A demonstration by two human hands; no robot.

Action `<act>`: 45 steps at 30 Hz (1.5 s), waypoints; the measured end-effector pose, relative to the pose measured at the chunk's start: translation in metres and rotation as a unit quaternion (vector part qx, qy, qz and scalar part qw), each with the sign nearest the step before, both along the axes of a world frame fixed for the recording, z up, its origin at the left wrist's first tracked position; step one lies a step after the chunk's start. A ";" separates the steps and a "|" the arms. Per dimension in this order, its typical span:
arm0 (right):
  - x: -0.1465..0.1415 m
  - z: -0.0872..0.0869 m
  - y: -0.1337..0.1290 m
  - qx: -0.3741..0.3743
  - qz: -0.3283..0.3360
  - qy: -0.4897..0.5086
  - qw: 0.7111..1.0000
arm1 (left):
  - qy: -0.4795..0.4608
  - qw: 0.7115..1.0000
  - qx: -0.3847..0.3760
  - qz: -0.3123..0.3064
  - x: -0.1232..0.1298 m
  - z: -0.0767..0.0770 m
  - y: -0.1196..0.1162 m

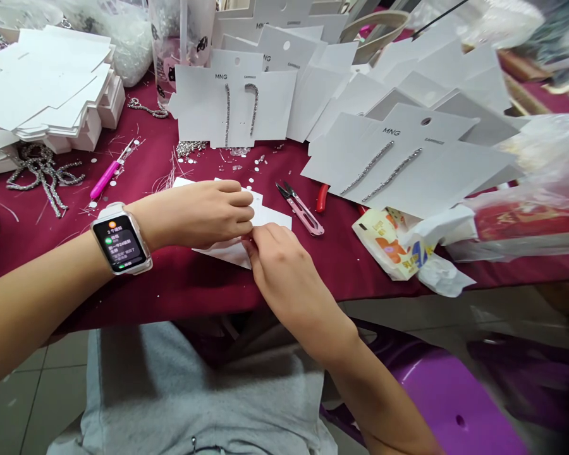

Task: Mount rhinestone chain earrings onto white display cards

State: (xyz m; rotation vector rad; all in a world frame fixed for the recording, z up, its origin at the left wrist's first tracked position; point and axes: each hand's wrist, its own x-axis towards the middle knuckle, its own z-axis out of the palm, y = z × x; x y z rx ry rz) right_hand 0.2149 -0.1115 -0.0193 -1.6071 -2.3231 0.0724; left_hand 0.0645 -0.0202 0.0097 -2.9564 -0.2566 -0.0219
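Near the front edge of the maroon-covered table [180, 303], your right hand [284, 259] bends in, thumb and forefinger drawn together over a white card [227, 254]. Your left hand [203, 212] lies across the same card, its fingers curled under and meeting your right fingertips. What sits between the fingers is hidden, so you cannot tell whether either hand grips anything. The card lies on the cloth beneath both.

To your right by the front edge, a tissue pack [389, 246] has tissue spilling from its opening; beside it, a clear plastic bag [502, 221] holds something red. Pink thread snips [303, 212] lie just beyond your hands. Farther back stand earring cards [393, 158] bearing silver strands, and a translucent cat-print cup [165, 44] with a straw, its contents unclear.
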 end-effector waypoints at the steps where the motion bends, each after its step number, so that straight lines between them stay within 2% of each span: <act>1: 0.000 -0.001 0.001 -0.005 -0.002 0.008 1.000 | -0.001 1.000 -0.009 0.000 0.000 -0.001 0.001; 5: 0.002 -0.003 0.007 -0.022 0.004 0.026 0.999 | -0.004 0.999 -0.041 0.012 0.001 -0.001 0.002; 10: 0.008 0.000 0.016 -0.078 0.045 0.035 0.995 | -0.007 0.999 -0.037 0.030 0.002 -0.003 0.002; 14: 0.016 -0.001 0.023 -0.076 0.109 0.056 0.990 | -0.026 0.998 -0.040 0.048 0.000 -0.007 0.004; 18: 0.024 -0.007 0.030 -0.065 0.198 0.117 0.971 | -0.037 0.995 -0.067 0.070 -0.001 -0.008 0.005; 21: 0.028 -0.010 0.035 -0.064 0.233 0.133 0.961 | -0.031 0.992 -0.090 0.082 -0.002 -0.007 0.006; 27: 0.029 -0.011 0.036 -0.044 0.249 0.128 0.959 | 0.002 0.992 -0.121 0.039 -0.002 -0.001 0.009; 33: 0.030 -0.014 0.033 -0.038 0.261 0.150 0.953 | 0.000 0.986 -0.166 0.036 -0.004 0.002 0.011; 40: 0.033 -0.013 0.034 -0.024 0.289 0.153 0.945 | -0.008 0.984 -0.179 0.021 -0.004 0.003 0.016; 45: 0.034 -0.011 0.034 -0.035 0.291 0.152 0.944 | 0.036 0.988 -0.151 0.017 -0.001 0.004 0.017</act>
